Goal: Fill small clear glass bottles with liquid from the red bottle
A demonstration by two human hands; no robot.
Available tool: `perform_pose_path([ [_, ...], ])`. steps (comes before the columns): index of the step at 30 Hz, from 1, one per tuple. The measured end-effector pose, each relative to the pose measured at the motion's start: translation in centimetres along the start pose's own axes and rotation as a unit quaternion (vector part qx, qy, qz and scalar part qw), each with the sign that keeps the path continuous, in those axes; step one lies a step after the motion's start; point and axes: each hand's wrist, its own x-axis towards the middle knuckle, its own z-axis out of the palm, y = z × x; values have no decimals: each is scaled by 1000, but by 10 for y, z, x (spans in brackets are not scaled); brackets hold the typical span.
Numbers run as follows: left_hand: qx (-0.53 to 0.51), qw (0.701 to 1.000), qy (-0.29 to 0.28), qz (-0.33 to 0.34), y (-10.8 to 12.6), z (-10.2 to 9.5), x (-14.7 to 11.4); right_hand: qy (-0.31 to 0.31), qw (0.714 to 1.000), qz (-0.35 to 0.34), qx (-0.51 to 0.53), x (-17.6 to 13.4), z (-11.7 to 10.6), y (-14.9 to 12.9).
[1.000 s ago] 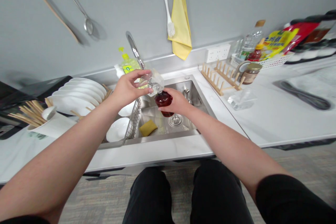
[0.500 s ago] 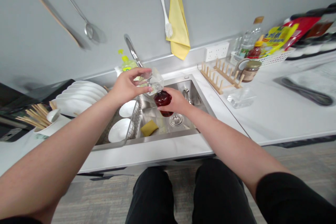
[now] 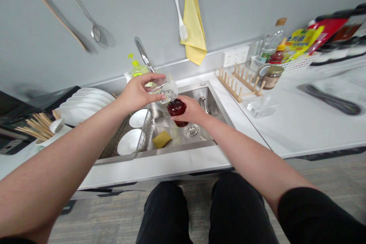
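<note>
While left hand (image 3: 138, 93) pinches clear vessel (image 3: 169, 88), centre frame, right hand (image 3: 193, 108) clamps red-brown bottle (image 3: 175, 108) above sink (image 3: 213, 103), fingers closed on both, neither yet set down.

The bottle (image 3: 176, 109) is dark reddish brown, the container (image 3: 171, 87) clear and colourless. The sponge (image 3: 162, 139) is mustard yellow, the sink (image 3: 177, 150) silver grey. The desk (image 3: 300, 129) is white with faint grey veining, the cloth (image 3: 196, 47) pale yellow.

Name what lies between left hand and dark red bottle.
Head view: a clear object in the left hand, at the neck of the dark red bottle.
</note>
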Motion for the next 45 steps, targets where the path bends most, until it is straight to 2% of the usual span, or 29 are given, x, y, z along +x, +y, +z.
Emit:
perform_pose_path([
  [3,16,999,-30,2,-2,-1,1,-1,1000,5,-3,0,0,1],
  [13,20,999,-28,-9,-2,-4,2,-8,1000,16,-15,1,0,1],
  [20,64,997,-50,14,-2,-6,2,-14,1000,9,-12,1,-1,1],
  [45,50,997,-49,26,-20,-6,0,-20,999,10,-27,1,0,4],
])
